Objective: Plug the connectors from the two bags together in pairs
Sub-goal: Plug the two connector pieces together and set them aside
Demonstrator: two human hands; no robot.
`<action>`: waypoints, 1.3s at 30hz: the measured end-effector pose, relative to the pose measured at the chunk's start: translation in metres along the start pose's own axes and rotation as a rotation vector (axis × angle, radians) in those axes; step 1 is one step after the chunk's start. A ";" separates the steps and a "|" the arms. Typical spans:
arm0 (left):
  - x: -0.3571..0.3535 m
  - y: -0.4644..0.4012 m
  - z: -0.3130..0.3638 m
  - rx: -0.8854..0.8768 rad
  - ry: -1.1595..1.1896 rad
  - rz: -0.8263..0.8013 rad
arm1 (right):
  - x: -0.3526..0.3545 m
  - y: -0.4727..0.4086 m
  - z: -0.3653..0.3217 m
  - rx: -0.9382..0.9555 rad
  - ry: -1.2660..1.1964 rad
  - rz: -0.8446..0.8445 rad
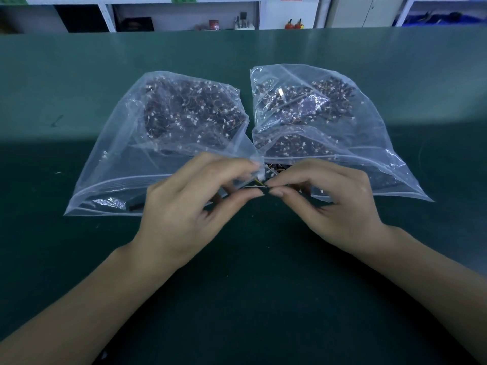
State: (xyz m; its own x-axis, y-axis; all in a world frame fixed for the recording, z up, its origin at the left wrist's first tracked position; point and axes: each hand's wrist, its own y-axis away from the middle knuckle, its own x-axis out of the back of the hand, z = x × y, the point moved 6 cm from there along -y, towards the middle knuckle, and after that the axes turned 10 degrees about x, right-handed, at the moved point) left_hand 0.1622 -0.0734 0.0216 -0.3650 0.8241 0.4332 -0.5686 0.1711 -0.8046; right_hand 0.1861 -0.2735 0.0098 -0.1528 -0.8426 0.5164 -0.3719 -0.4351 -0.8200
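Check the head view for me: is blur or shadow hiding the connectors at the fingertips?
Head view: motion blur smears the left hand fingertips and white connector; right hand sharper; near table lies in shadow; glare streaks both bags; table edge bows from wide-angle distortion.

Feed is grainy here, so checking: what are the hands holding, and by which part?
Both the left hand and right hand pinch small black wired connectors by their ends between thumb and forefinger. Whether they are mated cannot be told.

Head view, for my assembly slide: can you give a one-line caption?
Both hands, left and right, pinch small wired connectors together before two clear bags on a green table.
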 end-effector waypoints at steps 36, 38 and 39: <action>-0.014 0.004 -0.006 -0.011 -0.050 -0.148 | -0.008 0.002 0.012 -0.021 -0.038 -0.093; -0.014 0.005 -0.005 -0.021 -0.051 -0.149 | -0.008 0.002 0.012 -0.024 -0.044 -0.092; -0.014 0.005 -0.006 -0.017 -0.048 -0.150 | -0.008 0.002 0.013 -0.028 -0.043 -0.095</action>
State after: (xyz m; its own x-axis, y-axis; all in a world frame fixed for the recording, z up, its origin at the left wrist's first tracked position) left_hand 0.1687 -0.0812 0.0096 -0.3119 0.7619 0.5676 -0.6070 0.2998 -0.7360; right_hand 0.1981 -0.2716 0.0007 -0.0762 -0.8113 0.5797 -0.4079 -0.5052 -0.7606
